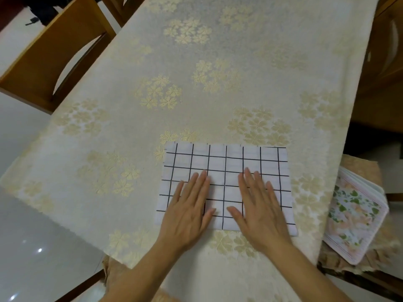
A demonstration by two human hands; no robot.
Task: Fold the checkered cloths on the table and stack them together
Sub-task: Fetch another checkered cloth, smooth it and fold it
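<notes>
A white checkered cloth (pixel 226 162) with thin black grid lines lies folded into a flat rectangle near the front edge of the table (pixel 196 83). My left hand (pixel 187 208) lies flat on the cloth's left half, fingers straight and together. My right hand (pixel 259 205) presses flat on its right half, fingers slightly spread. Both palms cover the cloth's near part; its far half is bare. No second checkered cloth shows in this view.
The table wears a cream cloth with gold flower clusters. A stack of floral-printed flat items (pixel 355 216) sits on a chair seat at the right. A wooden chair (pixel 50 55) stands at the far left, another (pixel 383 62) at the far right.
</notes>
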